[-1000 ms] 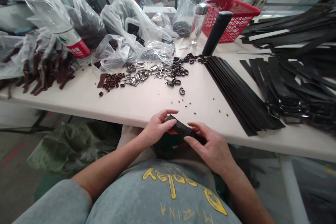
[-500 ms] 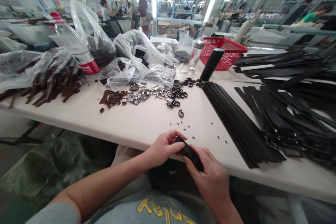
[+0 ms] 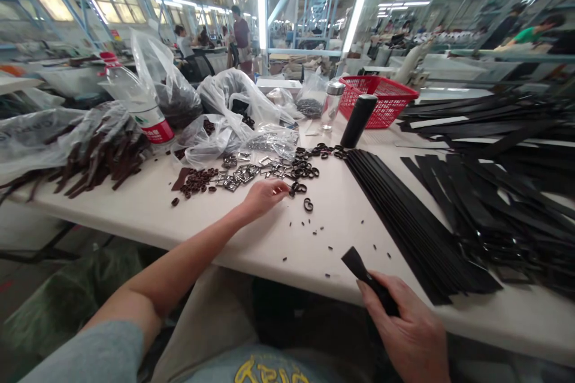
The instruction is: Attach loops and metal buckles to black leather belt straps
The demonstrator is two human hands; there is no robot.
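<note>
My left hand (image 3: 266, 196) reaches over the table with its fingers pinched at the edge of the black loops (image 3: 308, 204) and metal buckles (image 3: 242, 173); what lies between the fingertips is too small to tell. Near the front edge my right hand (image 3: 404, 317) is wrapped round a black strap (image 3: 354, 260), whose flat end sticks out toward the upper left. Brown loops (image 3: 197, 181) lie left of the buckles. Several tiny dark bits (image 3: 330, 248) are scattered between my hands. A row of long black straps (image 3: 395, 221) lies to the right.
Plastic bags (image 3: 233, 96) and a bottle with a red cap (image 3: 150, 119) stand at the back left. A black cylinder (image 3: 359, 121), a glass bottle (image 3: 331, 106) and a red basket (image 3: 381, 99) stand behind the loops. More black straps (image 3: 476, 203) are piled at the right.
My left hand has let go of the black strap and moved forward to the loops and buckles. My right hand has moved right and nearer me, still holding the strap.
</note>
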